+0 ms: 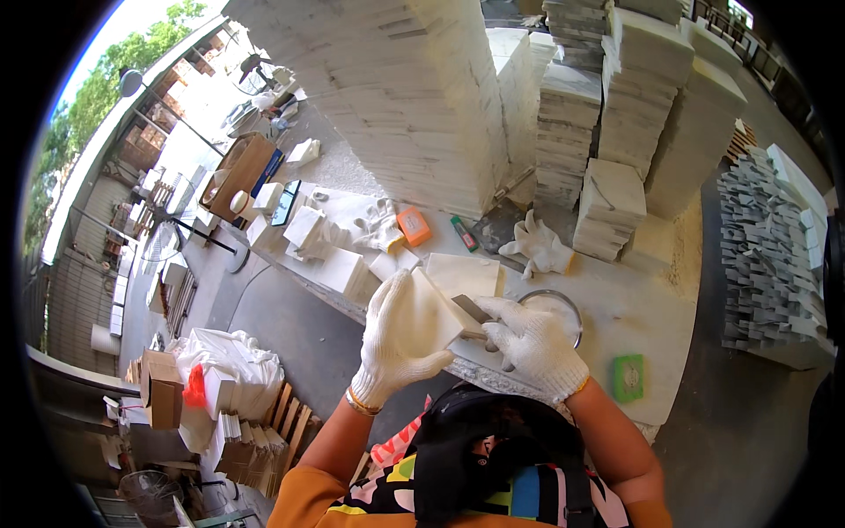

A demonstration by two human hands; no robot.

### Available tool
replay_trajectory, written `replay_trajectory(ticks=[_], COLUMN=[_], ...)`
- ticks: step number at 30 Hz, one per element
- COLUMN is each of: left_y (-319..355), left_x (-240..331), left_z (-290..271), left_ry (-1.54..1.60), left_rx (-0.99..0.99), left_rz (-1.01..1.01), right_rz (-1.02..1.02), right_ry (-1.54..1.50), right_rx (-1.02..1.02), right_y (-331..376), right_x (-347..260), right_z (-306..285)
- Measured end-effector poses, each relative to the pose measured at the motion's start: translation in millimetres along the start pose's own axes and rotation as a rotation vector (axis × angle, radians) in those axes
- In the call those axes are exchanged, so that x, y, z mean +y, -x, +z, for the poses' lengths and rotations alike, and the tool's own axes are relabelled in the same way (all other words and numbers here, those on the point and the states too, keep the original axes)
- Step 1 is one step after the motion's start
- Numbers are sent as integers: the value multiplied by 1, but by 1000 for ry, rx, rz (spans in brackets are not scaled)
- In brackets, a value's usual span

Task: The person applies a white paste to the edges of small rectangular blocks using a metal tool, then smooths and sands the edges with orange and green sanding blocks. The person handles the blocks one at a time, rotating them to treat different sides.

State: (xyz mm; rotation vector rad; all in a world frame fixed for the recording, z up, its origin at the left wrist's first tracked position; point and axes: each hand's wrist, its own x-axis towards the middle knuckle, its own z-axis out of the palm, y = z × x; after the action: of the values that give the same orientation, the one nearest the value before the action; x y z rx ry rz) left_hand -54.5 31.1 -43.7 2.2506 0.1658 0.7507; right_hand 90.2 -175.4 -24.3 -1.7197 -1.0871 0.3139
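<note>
White flat square-cornered slab is raised at the bench's near edge, tilted, in the left hand, which wears a white knitted glove. Its grip is closed on the slab at the 9 o'clock side, with the thumb along the lower edge. The right hand, gloved alike, has its grip narrow around a thin grey flat blade at the slab's 3 o'clock side; whether blade and slab touch, I cannot tell.

Taking the slab as the dial's centre, with 12 o'clock away from the person, a pale flat sheet-like piece lies on the dusty white bench just beyond, at 1 o'clock. An orange box sits at 12, an empty white knitted glove at 2, and a round metal-rimmed dish at 3, partly behind the right hand. A bright green box lies near 4 o'clock. White rectangular blocks stand at 10, with a dark-screened phone farther out. A tall stack of white slabs rises at 12.
</note>
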Motion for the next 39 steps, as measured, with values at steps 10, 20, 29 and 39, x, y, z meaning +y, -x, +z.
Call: replay_trajectory(ticks=[10,20,29,39], left_y=[59,90,66,-16], left_x=[-19,-42,-30,4], left_z=[-25,-33,-45,-11], left_ry=[524,445,246,245], left_rx=[225,286,297,168], left_rz=[-33,-74,-59,90], right_rz=[416,361,-22,386], right_ry=[-274,-4,168,-668], right_rx=[2,-146,-246,78], right_y=[-21,-18,21,30], right_x=[-15,-12,-27,-25], right_z=[6,29,48,-9])
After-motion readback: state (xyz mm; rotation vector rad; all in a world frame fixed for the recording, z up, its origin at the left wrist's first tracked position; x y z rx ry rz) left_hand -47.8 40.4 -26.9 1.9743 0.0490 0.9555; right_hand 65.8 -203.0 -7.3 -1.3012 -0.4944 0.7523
